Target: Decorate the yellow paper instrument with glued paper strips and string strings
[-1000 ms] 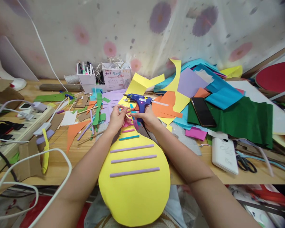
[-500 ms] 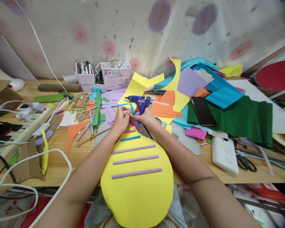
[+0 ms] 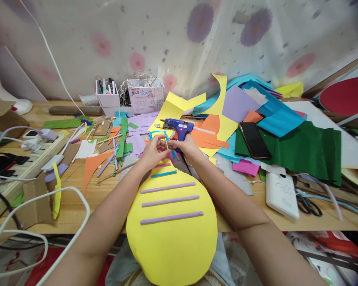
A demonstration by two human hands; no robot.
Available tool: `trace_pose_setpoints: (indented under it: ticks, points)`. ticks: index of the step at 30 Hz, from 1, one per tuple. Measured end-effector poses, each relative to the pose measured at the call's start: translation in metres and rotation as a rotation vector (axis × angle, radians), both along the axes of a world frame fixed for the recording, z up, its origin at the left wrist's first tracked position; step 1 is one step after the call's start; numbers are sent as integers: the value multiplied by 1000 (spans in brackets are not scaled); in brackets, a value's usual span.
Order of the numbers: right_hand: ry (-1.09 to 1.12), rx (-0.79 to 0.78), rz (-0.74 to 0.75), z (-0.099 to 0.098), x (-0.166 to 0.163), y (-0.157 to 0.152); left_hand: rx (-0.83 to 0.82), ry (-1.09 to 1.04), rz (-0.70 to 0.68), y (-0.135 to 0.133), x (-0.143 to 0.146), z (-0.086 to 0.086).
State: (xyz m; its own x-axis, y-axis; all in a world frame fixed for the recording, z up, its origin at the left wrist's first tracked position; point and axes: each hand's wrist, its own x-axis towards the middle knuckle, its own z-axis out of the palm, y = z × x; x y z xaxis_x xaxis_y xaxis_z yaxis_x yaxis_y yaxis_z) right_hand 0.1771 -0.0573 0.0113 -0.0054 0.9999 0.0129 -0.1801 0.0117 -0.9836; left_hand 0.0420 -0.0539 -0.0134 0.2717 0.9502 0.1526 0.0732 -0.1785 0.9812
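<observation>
My right hand (image 3: 187, 147) is wrapped round the handle of a blue hot glue gun (image 3: 179, 126), whose nozzle points left. A clear glue stick (image 3: 205, 130) juts from its back end. Close by, my left hand (image 3: 155, 151) pinches a short, thin yellowish strip (image 3: 166, 142) upright; the fingertips of both hands almost meet there. Below them lies a large rounded yellow sheet (image 3: 173, 246) with a narrow neck under the hands. Across it run several purple strips (image 3: 170, 201), a blue strip (image 3: 164, 173) and a pink one (image 3: 162, 165).
Coloured paper and felt, including dark green felt (image 3: 304, 151), is heaped at the right with a phone (image 3: 254, 140), a white power bank (image 3: 282, 194) and scissors (image 3: 309, 204). Left are orange scraps (image 3: 95, 167), a power strip (image 3: 32, 171) and a looping white cable (image 3: 86, 206). A pen box (image 3: 107, 99) stands behind.
The glue gun has shifted slightly right, away from my left fingers. My left hand has turned, and the yellowish strip now shows upright between its fingertips.
</observation>
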Motion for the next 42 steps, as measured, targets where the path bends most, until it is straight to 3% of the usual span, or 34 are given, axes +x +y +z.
trace_pose_setpoints:
  ticks: [8,14,19,22,27,31,34,42]
  points:
    - [-9,40,-17,-2,-2,-1,128,129,50,1,-6,1]
    - [-32,-2,-61,-2,2,2,113,81,5,0,-7,4]
    - [-9,-36,4,-2,4,2,103,130,-22,-1,-9,7]
    - [4,-52,37,-1,3,2,99,127,-9,-1,-12,7]
    - [-16,-64,-37,4,16,9,110,110,59,6,-22,9]
    - [-265,52,54,13,50,14,115,118,99,13,-35,10]
    - [-474,40,149,20,71,11,111,116,116,17,-42,9]
    - [-645,2,236,28,71,2,132,111,31,16,-42,7]
